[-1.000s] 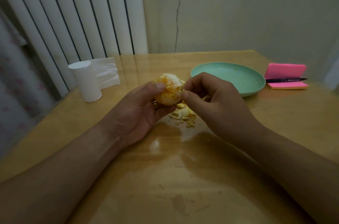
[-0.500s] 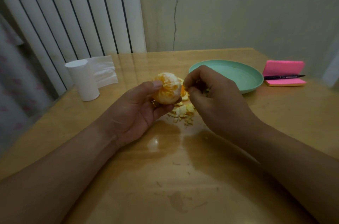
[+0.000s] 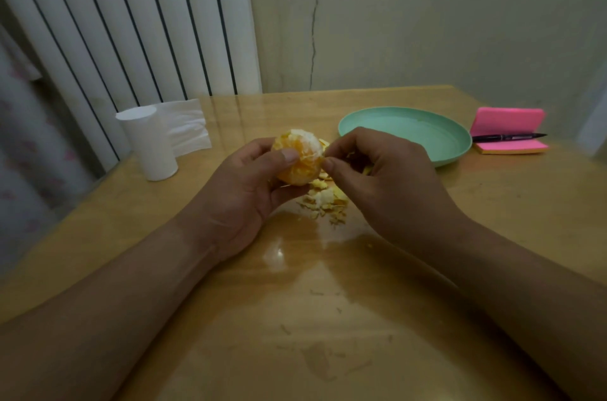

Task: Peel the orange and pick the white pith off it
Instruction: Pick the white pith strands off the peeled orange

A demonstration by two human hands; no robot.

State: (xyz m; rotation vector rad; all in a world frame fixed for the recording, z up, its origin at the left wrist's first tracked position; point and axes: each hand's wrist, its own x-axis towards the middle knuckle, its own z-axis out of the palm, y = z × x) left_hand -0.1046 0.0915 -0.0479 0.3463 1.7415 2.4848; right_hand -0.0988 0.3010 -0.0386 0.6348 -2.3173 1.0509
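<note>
The mostly peeled orange (image 3: pixel 300 160), gripped over the table (image 3: pixel 295 318) by the curled fingers and thumb of the left hand (image 3: pixel 243 200), is best held steady while pith (image 3: pixel 305 139) is drawn off gently by the pinched thumb and forefinger of the right hand (image 3: pixel 381 183) (a caught strand cannot be made out).

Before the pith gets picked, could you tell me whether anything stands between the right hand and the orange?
Nothing visible does: the right hand pinches at the orange, which the left hand grips.
</note>
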